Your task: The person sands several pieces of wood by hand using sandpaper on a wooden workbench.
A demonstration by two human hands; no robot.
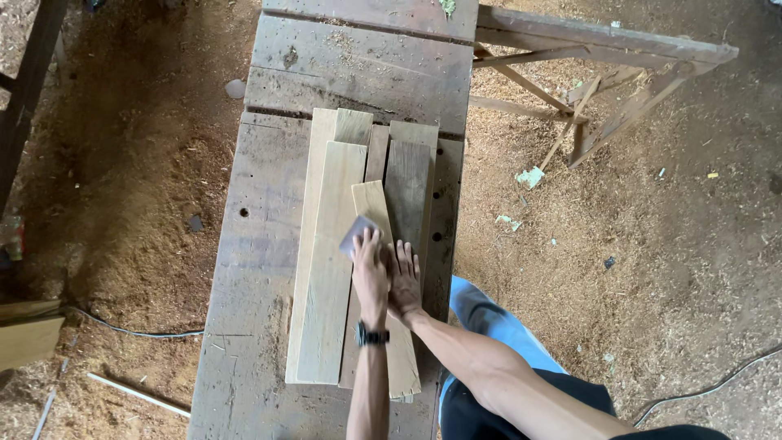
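On the narrow pale plank [376,244], a small grey sheet, probably sandpaper [357,234], lies flat under the left hand [371,273]. The sheet sits beneath the fingertips, with its far corner showing past them. The left fingers [368,244] are extended and pressed down on it, not curled around it; this flat contact holds the sheet against the wood surface. The right hand [404,281] lies palm down just beside the left, touching the same plank, its fingers spread and released, grasping nothing. Its position appears to steady the plank. This plank rests at a slight angle on top of a stack of longer boards [330,261], which lie side by side along the worn wooden desk [252,269]. A dark wristwatch [371,334] sits on the left wrist. Sawdust covers the floor [619,244], and a wooden trestle [586,90] stands to the right.
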